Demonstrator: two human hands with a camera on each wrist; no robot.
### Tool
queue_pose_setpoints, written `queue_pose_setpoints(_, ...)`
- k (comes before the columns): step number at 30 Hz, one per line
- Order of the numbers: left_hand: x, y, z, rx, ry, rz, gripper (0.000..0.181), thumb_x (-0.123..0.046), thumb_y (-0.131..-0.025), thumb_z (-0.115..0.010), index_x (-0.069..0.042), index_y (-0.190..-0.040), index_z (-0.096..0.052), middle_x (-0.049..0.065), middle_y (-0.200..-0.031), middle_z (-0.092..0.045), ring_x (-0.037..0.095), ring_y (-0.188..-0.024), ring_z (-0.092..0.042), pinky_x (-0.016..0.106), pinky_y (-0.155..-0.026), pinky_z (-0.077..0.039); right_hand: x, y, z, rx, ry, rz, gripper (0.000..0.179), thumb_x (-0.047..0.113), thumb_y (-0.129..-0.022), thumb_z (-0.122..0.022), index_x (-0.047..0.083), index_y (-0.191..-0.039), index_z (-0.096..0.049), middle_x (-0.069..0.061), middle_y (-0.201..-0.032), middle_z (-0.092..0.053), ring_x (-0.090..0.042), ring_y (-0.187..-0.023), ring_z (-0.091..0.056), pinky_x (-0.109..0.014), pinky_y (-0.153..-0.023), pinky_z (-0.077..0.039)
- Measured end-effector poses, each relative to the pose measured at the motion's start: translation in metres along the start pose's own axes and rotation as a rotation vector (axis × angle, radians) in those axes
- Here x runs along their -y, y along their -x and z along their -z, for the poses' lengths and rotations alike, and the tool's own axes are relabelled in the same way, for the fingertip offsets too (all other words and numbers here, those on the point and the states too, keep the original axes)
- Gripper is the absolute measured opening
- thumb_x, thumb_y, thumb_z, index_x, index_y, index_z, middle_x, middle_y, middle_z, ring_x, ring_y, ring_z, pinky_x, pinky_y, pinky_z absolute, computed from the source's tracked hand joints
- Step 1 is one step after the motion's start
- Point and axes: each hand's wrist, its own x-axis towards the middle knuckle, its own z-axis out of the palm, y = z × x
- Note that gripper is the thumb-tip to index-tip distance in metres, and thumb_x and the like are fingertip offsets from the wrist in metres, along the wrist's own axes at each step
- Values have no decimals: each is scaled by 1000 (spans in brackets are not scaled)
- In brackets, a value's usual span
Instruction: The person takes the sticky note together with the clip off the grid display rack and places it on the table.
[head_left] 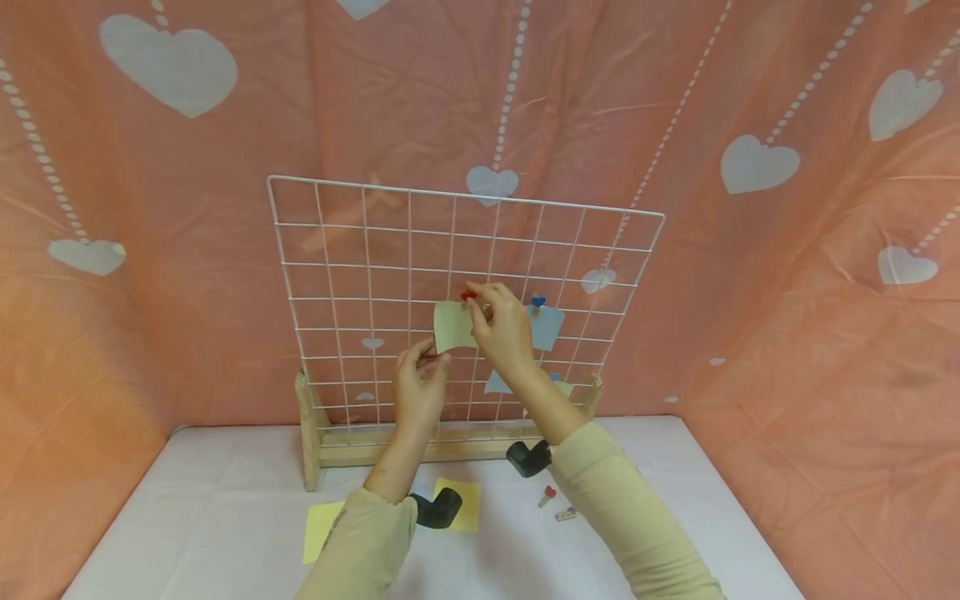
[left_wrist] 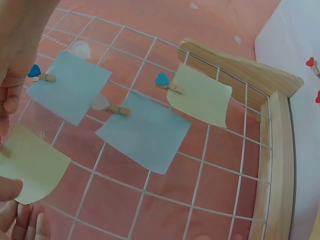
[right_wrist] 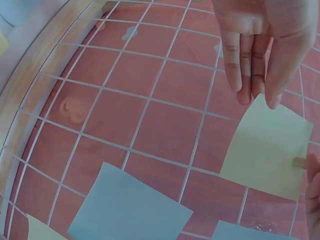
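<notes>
My right hand (head_left: 502,329) pinches a small wooden clothespin with a red heart (head_left: 468,295) at the top edge of a pale green paper note (head_left: 453,327). The lower left corner of that note is between the thumb and fingers of my left hand (head_left: 420,387). Behind the note stands a white wire grid (head_left: 345,283). In the left wrist view, two blue notes, one (left_wrist: 70,85) beside the other (left_wrist: 145,132), hang from clothespins on the grid. Another pale green note (left_wrist: 202,97) hangs there from a blue-heart clothespin (left_wrist: 162,80).
A wooden base (head_left: 427,452) holds the grid upright on the white table (head_left: 225,500). Yellow notes, one at the left (head_left: 321,529) and one near the middle (head_left: 467,504), lie in front. A red-heart clothespin (head_left: 547,495) and another clothespin (head_left: 566,514) lie by my right sleeve.
</notes>
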Motion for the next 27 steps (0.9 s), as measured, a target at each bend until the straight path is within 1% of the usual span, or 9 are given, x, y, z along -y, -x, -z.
queue_pose_setpoints(3,-2,0,0,-17,3,32,30,-1,-92,-59,11,-120,-56,23,-113,-52,37,-106,-58,42,-97,-49,0,0,-1,-2,7,11,23,5,-94,-59,-3,-114,-66,-15,-104,-65,-20,-57,-62,-18,-47,-49)
queue_pose_setpoints(6,-2,-2,-1,-29,1,53,26,-1,-93,-58,11,-116,-58,23,-113,-53,36,-107,-58,40,-97,-50,0,0,-1,-17,16,34,19,6,-93,-60,-4,-108,-68,-15,-99,-65,-20,-57,-62,-19,-47,-49)
queue_pose_setpoints(11,-3,-4,-2,-42,5,69,21,-2,-95,-55,10,-111,-60,25,-113,-59,38,-107,-61,42,-95,-51,-1,0,-2,-56,42,54,15,7,-91,-63,-3,-100,-70,-14,-94,-68,-20,-58,-62,-18,-49,-48)
queue_pose_setpoints(14,-5,-3,-2,-51,16,74,20,-2,-95,-55,11,-109,-61,27,-110,-62,39,-105,-63,42,-92,-53,0,0,-1,-91,49,53,12,6,-90,-65,-2,-96,-70,-14,-92,-69,-20,-57,-62,-17,-49,-46)
queue_pose_setpoints(19,-6,-2,0,-68,30,75,18,1,-94,-55,12,-106,-61,28,-104,-64,40,-97,-66,29,-82,-57,1,-1,-1,-124,39,47,9,5,-89,-66,-2,-92,-71,-14,-89,-69,-20,-54,-61,-16,-46,-44)
queue_pose_setpoints(20,-7,-1,0,-71,34,80,18,1,-94,-55,12,-106,-61,28,-103,-64,39,-95,-67,29,-81,-57,1,-1,-1,-130,45,48,9,5,-88,-66,-2,-91,-72,-14,-88,-70,-20,-54,-60,-16,-47,-43)
queue_pose_setpoints(22,-7,0,2,-74,41,90,17,1,-94,-55,12,-106,-61,27,-102,-64,36,-91,-68,31,-80,-58,1,-3,0,-146,52,51,8,5,-88,-67,-1,-89,-72,-14,-88,-70,-19,-54,-59,-16,-47,-42)
queue_pose_setpoints(25,-7,1,4,-76,33,96,18,-1,-95,-54,11,-107,-61,27,-101,-64,34,-88,-67,39,-81,-57,1,-5,2,-167,49,65,7,5,-87,-67,0,-88,-72,-14,-87,-71,-18,-51,-56,-16,-47,-39)
queue_pose_setpoints(27,-7,3,6,-77,23,94,18,-1,-95,-54,11,-107,-61,27,-100,-64,36,-89,-67,41,-82,-57,1,-5,3,-169,27,68,8,4,-87,-67,-1,-89,-72,-14,-87,-71,-17,-49,-53,-15,-45,-37)
